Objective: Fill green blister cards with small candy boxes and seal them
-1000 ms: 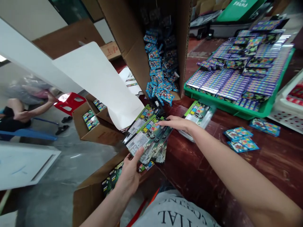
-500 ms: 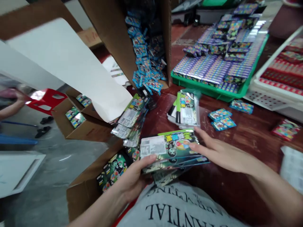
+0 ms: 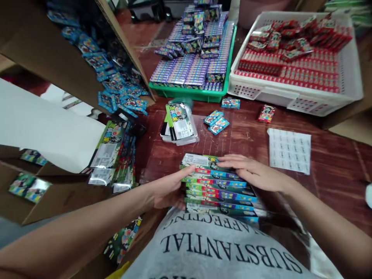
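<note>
Stack of flat printed packs (image 3: 219,193), near side of the dark red surface (image 3: 247,135), just before the grey shirt (image 3: 217,246). Left grip (image 3: 168,188): clasped about the stack's left end, thumb uppermost. Right grip (image 3: 258,174): fingers laid over the top pack (image 3: 200,159); whether closed, cannot tell. Beyond: loose blue packets (image 3: 218,126), green tray (image 3: 188,94) of purple boxes (image 3: 186,71), white basket (image 3: 279,97) of red boxes (image 3: 310,75).

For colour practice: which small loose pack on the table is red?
The rightmost pack, in front of the white basket; the other small loose packs are blue.
</note>
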{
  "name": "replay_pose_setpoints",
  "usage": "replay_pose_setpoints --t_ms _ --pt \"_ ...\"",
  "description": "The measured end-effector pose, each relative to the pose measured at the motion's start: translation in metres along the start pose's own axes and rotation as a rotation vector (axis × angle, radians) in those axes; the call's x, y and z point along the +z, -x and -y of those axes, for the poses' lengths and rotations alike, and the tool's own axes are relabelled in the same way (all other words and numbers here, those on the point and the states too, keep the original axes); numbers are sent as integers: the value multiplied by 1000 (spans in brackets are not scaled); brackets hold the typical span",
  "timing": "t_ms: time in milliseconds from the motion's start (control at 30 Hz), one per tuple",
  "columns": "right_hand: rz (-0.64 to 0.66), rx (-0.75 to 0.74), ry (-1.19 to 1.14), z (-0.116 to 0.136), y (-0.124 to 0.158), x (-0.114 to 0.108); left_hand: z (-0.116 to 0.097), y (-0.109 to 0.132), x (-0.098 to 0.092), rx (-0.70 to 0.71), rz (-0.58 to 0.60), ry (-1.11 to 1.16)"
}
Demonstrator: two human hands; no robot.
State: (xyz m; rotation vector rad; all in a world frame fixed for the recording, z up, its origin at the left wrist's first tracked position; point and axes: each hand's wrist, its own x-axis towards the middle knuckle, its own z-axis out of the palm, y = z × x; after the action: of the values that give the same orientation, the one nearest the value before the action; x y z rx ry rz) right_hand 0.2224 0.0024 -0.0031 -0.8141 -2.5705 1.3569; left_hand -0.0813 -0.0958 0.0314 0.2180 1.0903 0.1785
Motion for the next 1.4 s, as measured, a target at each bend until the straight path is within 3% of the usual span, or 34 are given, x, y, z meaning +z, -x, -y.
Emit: replay_pose_setpoints --t_ms 67,133,200,267,433,533,600,700,800,967,1133,1233,1300,1333,1400 --pt "53 -4 -102 -3 -8 -1 10 15 -6 115 -206 -145" --pt "71 48 -172 -3 -11 -1 21 31 -14 383 -494 -349" --pt "85 79 -224 -2 -12 -1 28 42 -20 688 -642 -560" --pt "81 87 -258 -3 -12 -1 28 44 -20 857 -602 -738" --pt "30 99 -224 -3 -6 8 -3 12 -3 968 -421 -1013" --pt "-293 149 -1 14 12 22 -20 -6 8 990 -366 -1068" --pt "-461 92 242 31 28 34 -26 -12 10 991 -346 -1079" --pt "-363 -36 514 52 45 55 -28 -16 10 1030 -320 -1154" --pt "-303 -29 618 57 47 73 -28 -16 9 1044 -296 -1184" --pt "-366 45 556 53 42 84 -23 -14 9 1065 -263 -1159" --pt "-356 40 429 47 43 75 -15 -18 10 1100 -300 -1166" --pt "-603 121 236 37 45 72 -12 -25 11 1126 -378 -1157" --pt "-782 189 127 32 46 78 -12 -27 13 1131 -425 -1283" --pt "-788 210 91 31 46 84 -12 -27 14 1110 -450 -1370" --pt "-601 216 36 31 46 97 -13 -26 18 1031 -486 -1548"
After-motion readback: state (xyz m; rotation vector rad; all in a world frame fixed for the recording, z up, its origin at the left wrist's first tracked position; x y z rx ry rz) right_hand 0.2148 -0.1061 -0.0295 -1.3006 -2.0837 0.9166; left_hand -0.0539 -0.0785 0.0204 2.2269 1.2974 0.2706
